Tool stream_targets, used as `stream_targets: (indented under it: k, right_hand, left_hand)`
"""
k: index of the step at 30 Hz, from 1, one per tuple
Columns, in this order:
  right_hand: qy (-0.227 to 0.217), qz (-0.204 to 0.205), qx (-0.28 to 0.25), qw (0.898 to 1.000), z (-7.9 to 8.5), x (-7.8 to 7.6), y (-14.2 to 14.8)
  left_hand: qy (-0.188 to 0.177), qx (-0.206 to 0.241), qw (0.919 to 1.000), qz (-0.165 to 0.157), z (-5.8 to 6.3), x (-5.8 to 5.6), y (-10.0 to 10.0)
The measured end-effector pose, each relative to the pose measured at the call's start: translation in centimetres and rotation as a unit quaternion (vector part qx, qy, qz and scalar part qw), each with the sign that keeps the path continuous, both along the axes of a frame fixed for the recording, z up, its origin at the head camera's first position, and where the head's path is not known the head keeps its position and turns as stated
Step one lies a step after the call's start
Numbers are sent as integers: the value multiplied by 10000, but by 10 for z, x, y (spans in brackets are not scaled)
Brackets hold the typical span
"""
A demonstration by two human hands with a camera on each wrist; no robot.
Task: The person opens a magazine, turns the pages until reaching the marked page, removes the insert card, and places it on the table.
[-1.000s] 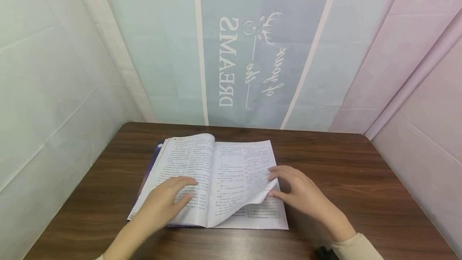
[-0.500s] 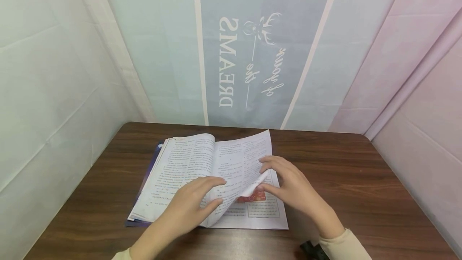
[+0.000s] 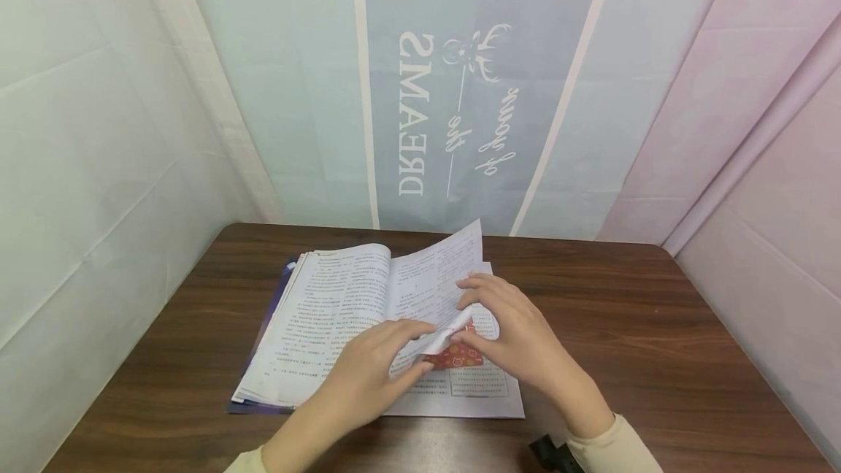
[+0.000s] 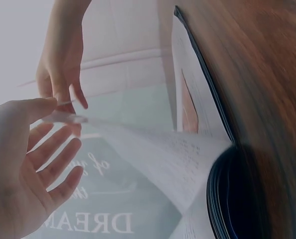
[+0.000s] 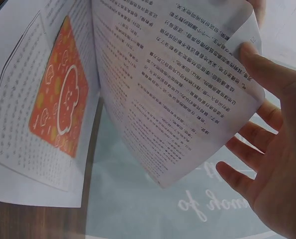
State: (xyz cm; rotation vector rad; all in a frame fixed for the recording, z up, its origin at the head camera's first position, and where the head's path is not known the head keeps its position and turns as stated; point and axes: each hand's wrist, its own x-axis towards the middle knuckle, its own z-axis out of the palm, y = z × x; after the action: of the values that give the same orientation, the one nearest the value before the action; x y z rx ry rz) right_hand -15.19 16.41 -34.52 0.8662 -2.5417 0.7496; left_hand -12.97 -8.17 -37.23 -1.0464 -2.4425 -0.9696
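Observation:
An open magazine [image 3: 315, 327] lies on the table, its text pages facing up. My right hand [image 3: 519, 331] pinches the free edge of a right-side page [image 3: 430, 272], thumb on one face and fingers behind, as the right wrist view shows. That page is lifted and bent, its far corner standing up. My left hand [image 3: 371, 367] reaches in from the left, thumb and index finger at the page's curled near edge; its other fingers are spread in the left wrist view. Beneath the lifted page lies a red card [image 5: 58, 104] with cartoon outlines and yellow dots, partly covered in the head view.
The brown wooden table [image 3: 657, 341] extends on both sides of the magazine. A printed cloth backdrop [image 3: 315, 93] hangs behind it, with pale cloth walls at the sides. A black object [image 3: 555, 455] sits by the right sleeve [image 3: 614, 447].
My right hand has drawn the page up and leftward, uncovering the red card. The left hand has slid right from the left page to the lifted page's edge.

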Motion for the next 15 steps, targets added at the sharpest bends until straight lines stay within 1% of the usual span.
stream_targets:
  k: [4,6,15]
  right_hand:
    - [186,25,-17,9998,-1,3,-4]
    - [249,44,-38,9997,-1,4,-5]
    - [373,-68,-55,9993,-7,10,-10]
  left_hand:
    - [179,252,9995,-49,-1,1,3]
    - [217,309,9993,-41,-2,2,4]
    - [202,196,9995,147,-10,3,-2]
